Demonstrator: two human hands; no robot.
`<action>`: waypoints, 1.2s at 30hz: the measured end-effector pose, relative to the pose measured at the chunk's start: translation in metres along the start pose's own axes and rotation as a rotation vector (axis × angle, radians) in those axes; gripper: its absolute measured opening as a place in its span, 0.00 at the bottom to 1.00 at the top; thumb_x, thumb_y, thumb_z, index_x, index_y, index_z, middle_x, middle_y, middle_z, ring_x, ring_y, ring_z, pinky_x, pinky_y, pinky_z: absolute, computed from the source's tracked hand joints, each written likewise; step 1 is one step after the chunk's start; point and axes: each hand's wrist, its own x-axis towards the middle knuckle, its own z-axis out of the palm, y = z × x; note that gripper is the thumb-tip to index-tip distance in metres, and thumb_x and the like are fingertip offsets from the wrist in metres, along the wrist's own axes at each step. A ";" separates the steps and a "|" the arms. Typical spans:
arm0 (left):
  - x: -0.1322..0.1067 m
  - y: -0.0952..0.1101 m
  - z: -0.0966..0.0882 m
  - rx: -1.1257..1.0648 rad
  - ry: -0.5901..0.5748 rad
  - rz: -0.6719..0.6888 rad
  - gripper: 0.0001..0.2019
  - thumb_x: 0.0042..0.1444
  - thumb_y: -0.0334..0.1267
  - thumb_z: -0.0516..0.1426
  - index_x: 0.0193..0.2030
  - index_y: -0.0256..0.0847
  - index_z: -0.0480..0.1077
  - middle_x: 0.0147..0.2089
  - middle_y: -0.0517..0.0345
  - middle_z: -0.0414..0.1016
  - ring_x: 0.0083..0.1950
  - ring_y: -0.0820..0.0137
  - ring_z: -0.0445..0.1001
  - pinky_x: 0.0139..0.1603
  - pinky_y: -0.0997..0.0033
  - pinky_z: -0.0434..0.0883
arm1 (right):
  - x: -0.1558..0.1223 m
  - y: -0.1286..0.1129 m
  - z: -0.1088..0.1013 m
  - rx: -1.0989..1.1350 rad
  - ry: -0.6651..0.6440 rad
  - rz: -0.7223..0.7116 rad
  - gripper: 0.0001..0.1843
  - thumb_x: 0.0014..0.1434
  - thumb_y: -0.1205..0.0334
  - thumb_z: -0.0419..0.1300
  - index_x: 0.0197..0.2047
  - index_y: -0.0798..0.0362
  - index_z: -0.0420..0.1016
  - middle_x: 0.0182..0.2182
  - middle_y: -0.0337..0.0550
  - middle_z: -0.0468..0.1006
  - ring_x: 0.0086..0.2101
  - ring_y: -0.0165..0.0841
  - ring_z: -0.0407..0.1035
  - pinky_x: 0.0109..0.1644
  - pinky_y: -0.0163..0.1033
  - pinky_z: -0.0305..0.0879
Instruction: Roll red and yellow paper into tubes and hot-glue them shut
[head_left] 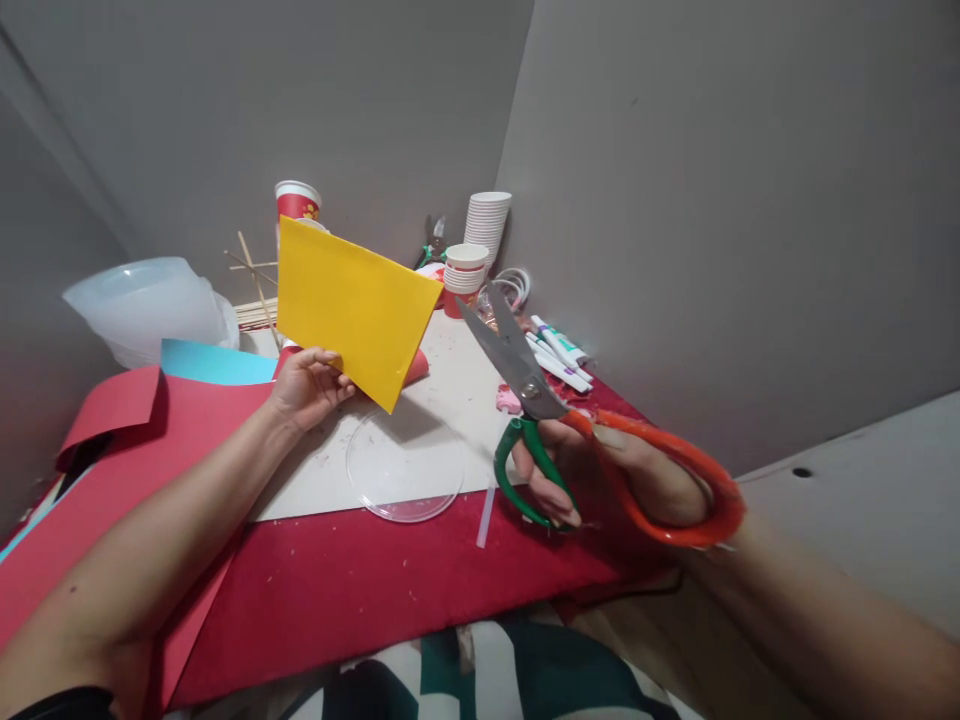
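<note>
My left hand (311, 388) pinches the lower left edge of a yellow sheet of paper (352, 312), which is tilted up above the table. My right hand (637, 465) is closed on scissors (529, 385) with one green and one orange handle; thumb and fingers pass through the loops. The blades are slightly spread, point up and left, and stand apart from the paper's right corner. Below lies a clear round plastic lid (405, 470), partly over the front edge of a white board (300, 490). Near it is a translucent stick (486, 517).
Red paper (150, 470) and a blue sheet (214, 362) cover the left side. Behind stand plastic containers (150, 300), wooden sticks (259, 313), a red paper cup (298, 200), pliers (433, 240) and stacked white cups (486, 222). Markers (559, 360) lie at right, beside the grey wall.
</note>
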 end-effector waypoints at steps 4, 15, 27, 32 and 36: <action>0.001 -0.002 0.000 0.007 0.003 0.003 0.03 0.40 0.27 0.55 0.24 0.38 0.66 0.19 0.61 0.68 0.19 0.73 0.67 0.22 0.73 0.72 | 0.005 -0.003 0.002 0.116 -0.021 -0.025 0.28 0.64 0.40 0.48 0.38 0.58 0.73 0.24 0.42 0.69 0.23 0.31 0.62 0.28 0.38 0.58; 0.003 -0.003 -0.002 0.030 -0.004 0.009 0.04 0.41 0.28 0.55 0.26 0.36 0.69 0.20 0.59 0.70 0.19 0.73 0.68 0.21 0.72 0.71 | 0.009 -0.006 0.003 0.060 -0.006 -0.019 0.27 0.65 0.42 0.48 0.37 0.59 0.73 0.22 0.41 0.69 0.21 0.28 0.62 0.25 0.35 0.59; 0.003 -0.003 -0.001 0.057 -0.037 0.016 0.06 0.41 0.28 0.55 0.28 0.36 0.71 0.22 0.60 0.72 0.19 0.74 0.68 0.22 0.73 0.71 | 0.003 -0.006 0.001 -0.011 0.027 -0.010 0.28 0.66 0.42 0.47 0.36 0.58 0.74 0.21 0.42 0.70 0.20 0.29 0.64 0.25 0.35 0.61; 0.003 -0.004 -0.001 0.076 -0.043 0.022 0.05 0.41 0.28 0.55 0.28 0.36 0.71 0.21 0.61 0.72 0.18 0.74 0.67 0.23 0.72 0.71 | 0.002 -0.006 0.001 0.024 0.006 -0.020 0.26 0.65 0.41 0.49 0.35 0.57 0.73 0.21 0.41 0.70 0.20 0.29 0.65 0.24 0.34 0.60; 0.003 -0.004 -0.001 0.094 -0.056 0.026 0.05 0.40 0.29 0.56 0.27 0.36 0.71 0.22 0.61 0.72 0.19 0.75 0.68 0.22 0.73 0.71 | 0.002 -0.003 0.000 0.015 -0.006 -0.035 0.27 0.65 0.41 0.49 0.35 0.57 0.73 0.22 0.41 0.70 0.20 0.29 0.65 0.25 0.34 0.61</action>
